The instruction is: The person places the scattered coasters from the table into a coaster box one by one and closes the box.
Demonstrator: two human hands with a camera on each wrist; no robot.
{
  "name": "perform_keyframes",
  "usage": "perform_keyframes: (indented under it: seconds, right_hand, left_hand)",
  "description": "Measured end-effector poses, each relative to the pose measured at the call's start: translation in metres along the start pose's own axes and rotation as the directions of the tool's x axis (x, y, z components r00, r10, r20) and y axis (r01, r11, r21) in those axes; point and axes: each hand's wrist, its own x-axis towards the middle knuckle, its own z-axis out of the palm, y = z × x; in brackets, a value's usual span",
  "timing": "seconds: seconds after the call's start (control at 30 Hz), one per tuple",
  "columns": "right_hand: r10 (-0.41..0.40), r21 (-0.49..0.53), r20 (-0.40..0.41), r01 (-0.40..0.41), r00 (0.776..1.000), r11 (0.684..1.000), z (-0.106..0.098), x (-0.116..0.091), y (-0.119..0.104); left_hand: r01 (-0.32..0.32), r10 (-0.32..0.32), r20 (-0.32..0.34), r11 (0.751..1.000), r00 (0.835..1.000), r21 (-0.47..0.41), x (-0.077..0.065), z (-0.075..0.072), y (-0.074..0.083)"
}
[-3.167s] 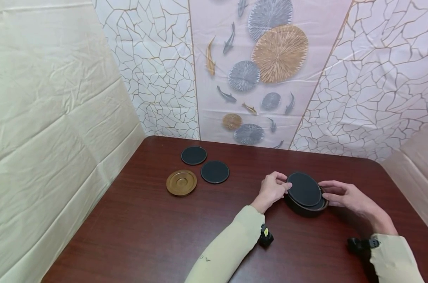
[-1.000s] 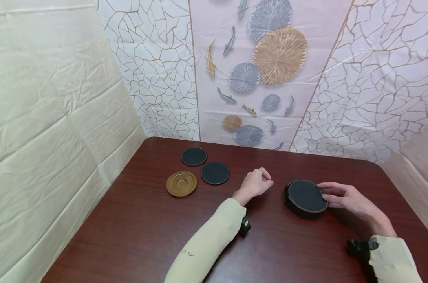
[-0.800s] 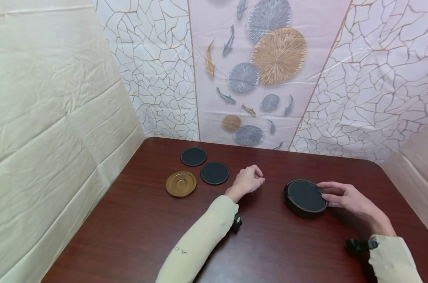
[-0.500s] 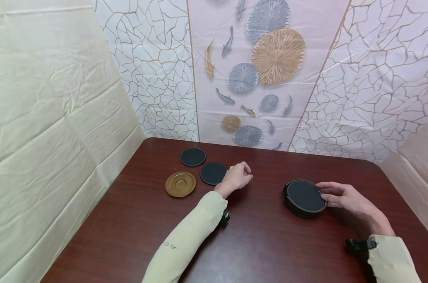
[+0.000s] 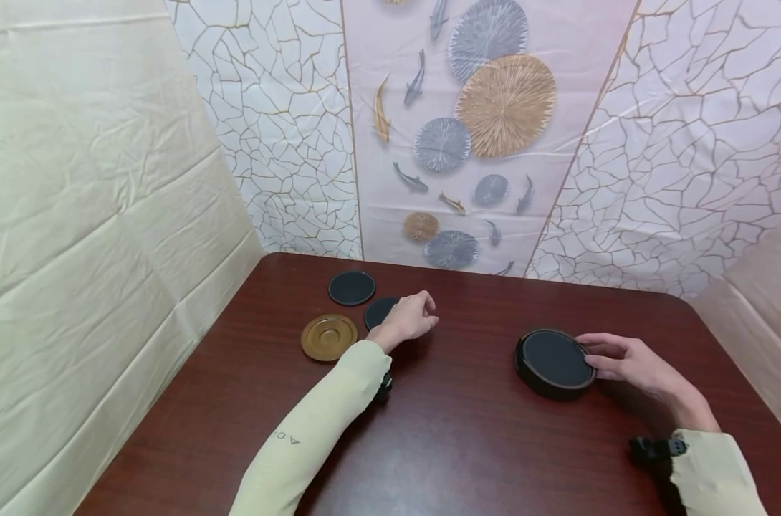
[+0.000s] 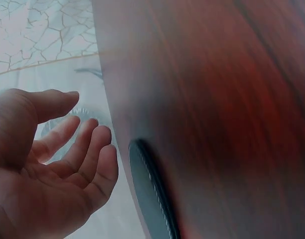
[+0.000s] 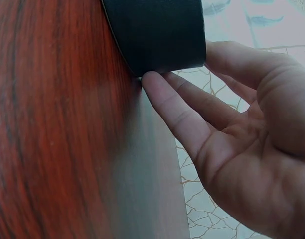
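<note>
My left hand (image 5: 406,317) is above the near-right part of a round black coaster (image 5: 379,312), partly covering it in the head view. In the left wrist view its fingers (image 6: 103,167) are loosely bent, with nothing between them and the thumb. A round black coaster holder (image 5: 537,385) stands on the right of the table, a black coaster (image 5: 558,357) lying flat inside its rim. My right hand (image 5: 635,364) rests against the holder's right side. In the right wrist view, nearly straight fingers (image 7: 180,114) touch its wall, with the thumb up by the rim.
Another black coaster (image 5: 352,288) lies farther back on the left. In front of it is a brown round dish (image 5: 329,337) with a ringed centre. The dark red wooden table (image 5: 468,444) meets patterned cloth (image 5: 300,179) behind and plain cream cloth (image 5: 107,251) at left.
The coaster held tilted over the holder now lies flat in it, released by my left hand. That hand has moved left to above the near black coaster. My right hand has stayed at the holder.
</note>
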Motion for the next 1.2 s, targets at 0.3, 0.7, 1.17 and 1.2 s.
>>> perform_keyframes:
  seconds: [0.3,0.7,1.17,1.2]
  right_hand:
    - [-0.006,-0.010,-0.007,0.006,1.000,1.000,0.000,0.001,0.000]
    - [0.006,0.003,-0.003,-0.006,1.000,1.000,-0.002,-0.001,0.000]
    - [0.002,0.005,-0.001,-0.002,1.000,1.000,0.000,0.000,0.000]
    - [0.001,0.004,-0.003,-0.001,1.000,1.000,0.000,0.000,-0.001]
  left_hand:
    - [0.019,-0.019,0.002,0.998,1.000,0.058,0.001,-0.018,-0.020]
    - [0.074,-0.071,-0.027,0.986,0.997,0.148,-0.004,-0.032,-0.042]
    - [0.250,-0.243,-0.060,0.953,0.968,0.171,-0.007,-0.043,-0.059]
    - [0.241,-0.236,-0.053,0.956,0.970,0.167,-0.007,-0.044,-0.060]
